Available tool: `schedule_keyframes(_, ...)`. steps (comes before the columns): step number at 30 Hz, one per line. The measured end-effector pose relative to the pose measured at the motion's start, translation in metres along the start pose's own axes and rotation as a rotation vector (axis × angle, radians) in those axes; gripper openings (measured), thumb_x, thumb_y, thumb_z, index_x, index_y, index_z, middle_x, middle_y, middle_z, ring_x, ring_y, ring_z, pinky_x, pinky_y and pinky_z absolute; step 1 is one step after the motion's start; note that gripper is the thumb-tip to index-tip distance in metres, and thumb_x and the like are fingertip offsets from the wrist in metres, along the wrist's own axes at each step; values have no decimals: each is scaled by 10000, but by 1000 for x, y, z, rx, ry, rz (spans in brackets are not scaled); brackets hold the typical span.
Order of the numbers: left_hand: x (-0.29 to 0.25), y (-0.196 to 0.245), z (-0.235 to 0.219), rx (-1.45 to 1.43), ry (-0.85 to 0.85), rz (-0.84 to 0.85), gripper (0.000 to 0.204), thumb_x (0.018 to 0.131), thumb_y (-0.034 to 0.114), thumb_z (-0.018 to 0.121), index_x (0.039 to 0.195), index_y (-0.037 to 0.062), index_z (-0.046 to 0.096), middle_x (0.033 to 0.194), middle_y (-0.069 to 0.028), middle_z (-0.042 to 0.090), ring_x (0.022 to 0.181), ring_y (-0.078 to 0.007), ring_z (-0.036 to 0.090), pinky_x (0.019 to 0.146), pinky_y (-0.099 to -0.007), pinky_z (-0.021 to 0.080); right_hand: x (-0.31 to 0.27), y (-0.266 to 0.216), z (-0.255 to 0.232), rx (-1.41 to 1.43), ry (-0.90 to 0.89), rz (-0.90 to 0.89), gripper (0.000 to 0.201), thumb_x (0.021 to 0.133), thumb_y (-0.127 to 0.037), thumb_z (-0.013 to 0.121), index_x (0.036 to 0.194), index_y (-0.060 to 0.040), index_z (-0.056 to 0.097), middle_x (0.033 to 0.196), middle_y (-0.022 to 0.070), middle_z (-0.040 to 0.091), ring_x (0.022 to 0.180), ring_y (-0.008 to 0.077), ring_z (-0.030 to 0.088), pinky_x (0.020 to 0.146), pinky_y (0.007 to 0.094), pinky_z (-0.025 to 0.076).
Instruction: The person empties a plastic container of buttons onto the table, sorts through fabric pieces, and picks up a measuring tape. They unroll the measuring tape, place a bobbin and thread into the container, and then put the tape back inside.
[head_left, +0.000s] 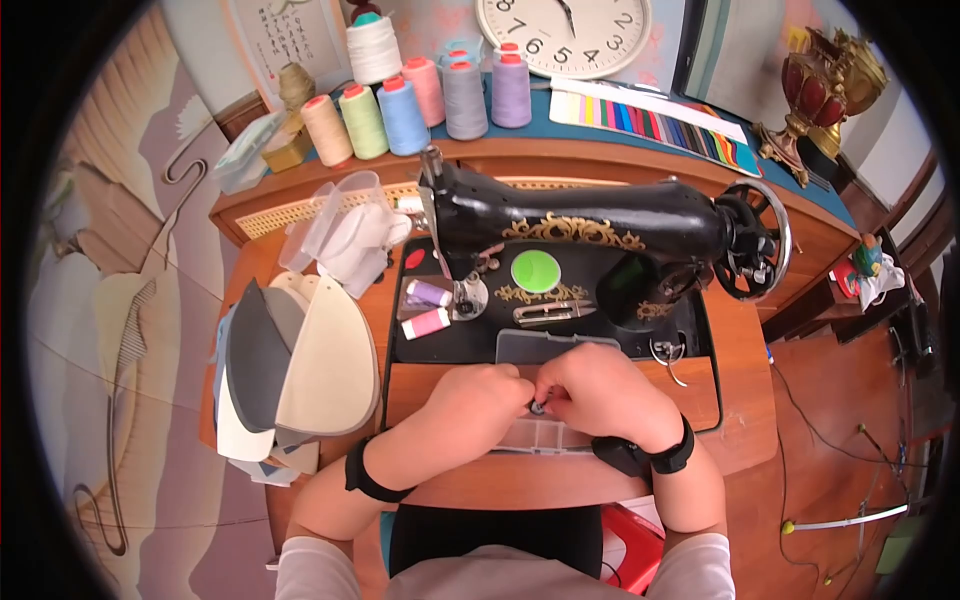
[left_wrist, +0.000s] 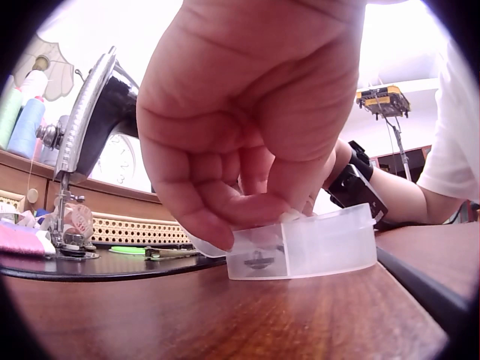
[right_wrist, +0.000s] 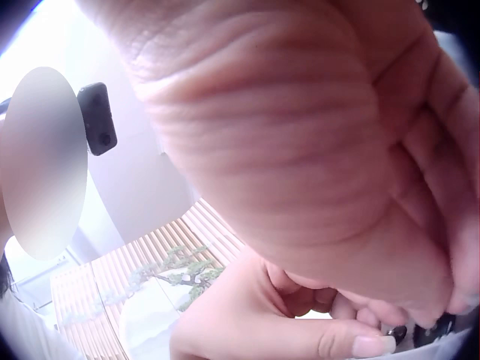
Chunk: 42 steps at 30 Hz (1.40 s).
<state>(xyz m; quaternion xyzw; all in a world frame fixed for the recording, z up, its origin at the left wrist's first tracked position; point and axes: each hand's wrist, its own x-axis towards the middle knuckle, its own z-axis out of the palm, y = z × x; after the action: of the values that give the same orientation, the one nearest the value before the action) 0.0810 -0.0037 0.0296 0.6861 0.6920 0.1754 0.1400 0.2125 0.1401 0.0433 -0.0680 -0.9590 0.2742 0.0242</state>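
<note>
A part that springs loose could, I'd judge, roll off the reddish-brown wooden table (head_left: 745, 390), or skid beneath the glossy black metal sewing machine with gold scrollwork (head_left: 590, 215) standing just beyond. Uneven pressure on the rim of the shallow, clear plastic compartment box (left_wrist: 334, 244), which rests on the table, would probably tip it (a dark metal piece (left_wrist: 259, 260) shows through one wall). The likeliest slip is of the tiny, dark metal part (head_left: 537, 407) at the fingertips over the box, since there is so little to grip.

The hands meet there with their backs upward. The right hand (head_left: 605, 390) arches down, thumb and forefinger seeming to pinch the part; the left hand (head_left: 478, 405) faces it, fingers curled at the box, though whether they grip anything I cannot tell.
</note>
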Motion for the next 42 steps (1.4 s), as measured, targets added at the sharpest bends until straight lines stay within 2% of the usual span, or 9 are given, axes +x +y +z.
schedule_keyframes(9,-2,4,-19,-77,61,-33,105,817,154,637,865,63,661,792,-111,631,772,-305,630,670,-399,511,2,-1,-8,116,29,-8,107,709,-118,716,803,-70,695,634,78,633,564,204,612,541,299,463)
schedule_keyframes(13,-13,5,-46,-33,202,-68,114,814,142,633,889,62,668,826,-115,651,778,-304,633,685,-394,510,5,-3,-21,506,82,42,87,728,-47,705,807,-18,686,656,82,652,579,134,616,569,247,473)
schedule_keyframes(17,-22,-8,-78,77,189,-175,109,800,100,616,866,44,681,822,-156,659,790,-327,638,703,-402,509,27,-23,-31,-217,403,-108,87,746,-152,643,718,-71,655,664,120,624,690,315,638,596,419,503)
schedule_keyframes(21,-20,-48,-84,308,293,-266,128,790,70,597,870,43,694,832,-174,660,811,-339,640,722,-414,508,65,-11,-29,-436,221,-158,121,770,-179,632,765,-63,667,761,131,642,776,315,643,668,410,524)
schedule_keyframes(23,-18,-67,-90,395,151,-347,161,782,63,586,894,46,701,855,-196,660,842,-348,639,744,-423,508,76,1,-28,-509,95,-96,144,781,-193,635,804,-57,676,808,138,646,822,314,643,709,410,530)
schedule_keyframes(30,2,-111,-96,279,89,-452,162,750,32,606,875,47,707,847,-203,667,859,-343,649,762,-408,512,100,13,-32,-463,-150,18,448,830,-202,652,1259,-108,565,1163,137,581,1049,317,586,869,398,496)
schedule_keyframes(33,13,-131,-87,259,118,-492,159,733,18,620,864,42,707,835,-194,672,842,-338,655,755,-400,515,118,33,-20,-391,-37,-150,343,804,-183,677,1120,-71,608,1232,85,586,1064,299,589,875,399,490)
schedule_keyframes(37,24,-141,-84,316,60,-545,160,727,13,612,854,42,704,846,-200,672,827,-340,656,738,-402,518,130,31,-23,-199,-131,157,401,836,-241,649,1220,-141,591,1189,79,626,1091,284,587,913,372,477)
schedule_keyframes(42,22,-139,-82,495,105,-449,155,773,4,561,848,17,696,899,-197,683,875,-336,668,747,-400,545,144,39,-14,-209,-187,131,413,847,-279,623,1239,-157,588,1156,116,638,1072,297,595,898,366,471)
